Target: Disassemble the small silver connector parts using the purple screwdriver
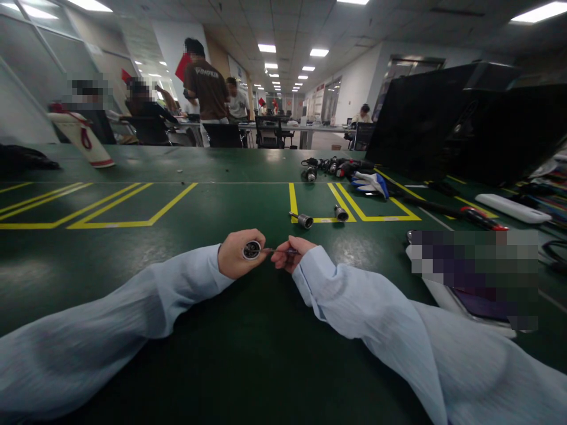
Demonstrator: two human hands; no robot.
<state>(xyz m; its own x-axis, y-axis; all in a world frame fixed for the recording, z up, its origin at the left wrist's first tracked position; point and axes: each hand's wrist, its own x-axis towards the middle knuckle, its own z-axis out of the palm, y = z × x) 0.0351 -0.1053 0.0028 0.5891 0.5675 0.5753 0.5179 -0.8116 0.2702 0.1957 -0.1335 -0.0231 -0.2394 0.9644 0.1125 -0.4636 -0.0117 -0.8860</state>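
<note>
The person's left hand grips a round metal piece and the right hand pinches a slim tool beside it, above the green table.

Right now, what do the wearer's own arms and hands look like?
Both arms: loose, creased, light-blue long sleeves, the left sleeve and right sleeve reaching the wrists, no visible markings. Left hand and right hand: bare, no gloves.

Silver-rimmed cylinder, dark inside, seen end-on, thin rod beside it, nearly level
</note>
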